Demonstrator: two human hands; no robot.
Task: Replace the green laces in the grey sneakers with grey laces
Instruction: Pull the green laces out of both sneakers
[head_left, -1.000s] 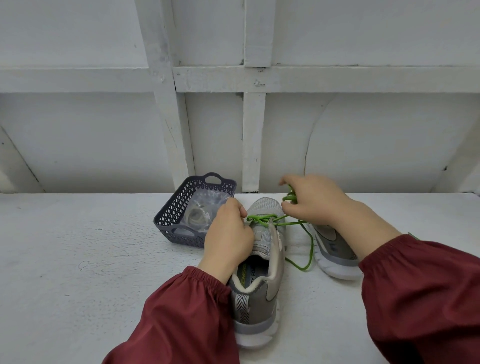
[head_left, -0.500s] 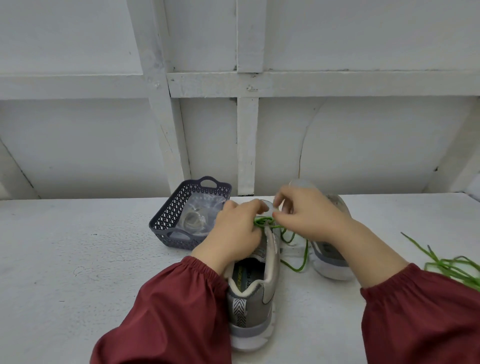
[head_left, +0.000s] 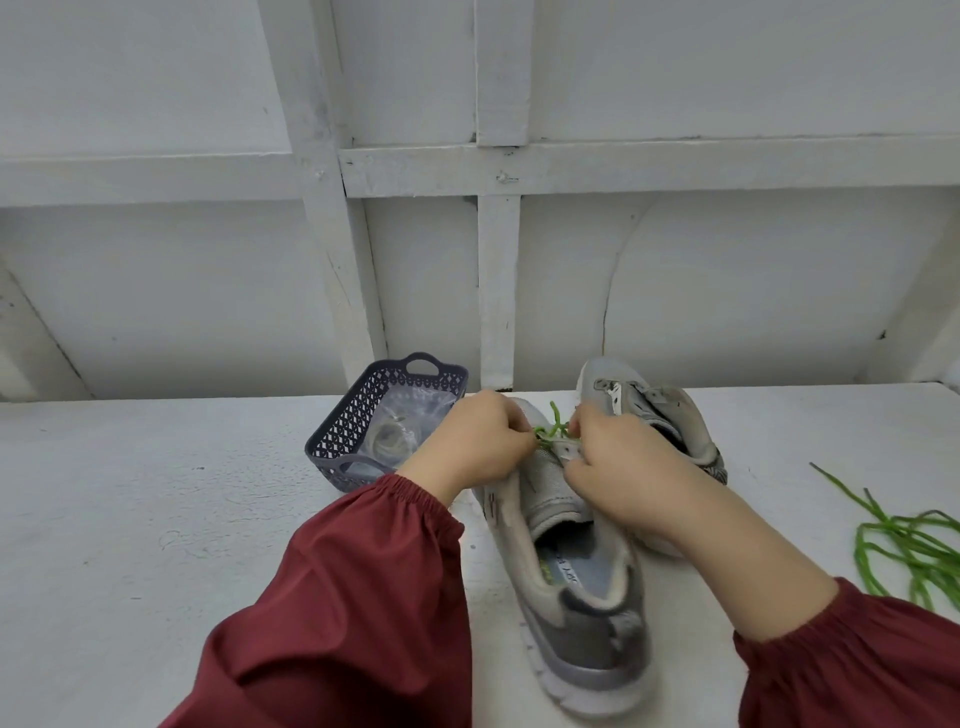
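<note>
Your left hand (head_left: 478, 441) and right hand (head_left: 618, 462) pinch the green lace (head_left: 553, 423) above the near sneaker (head_left: 582, 597), though your knuckles hide the fingertips. Your right hand partly covers the second sneaker (head_left: 654, 410). Left of your left hand, the bag (head_left: 400, 431) in the basket (head_left: 343, 441) holds something unclear. At far right, your sleeve cuts off a loose green lace (head_left: 904, 540).

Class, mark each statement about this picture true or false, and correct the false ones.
1. The left hand and the right hand both pinch the green lace at the near sneaker. True.
2. The basket stands right of the sneakers. False: the basket stands on their left.
3. A loose green lace lies on the table. True.
4. The far sneaker is laced in green. False: the far sneaker shows no lace.
</note>
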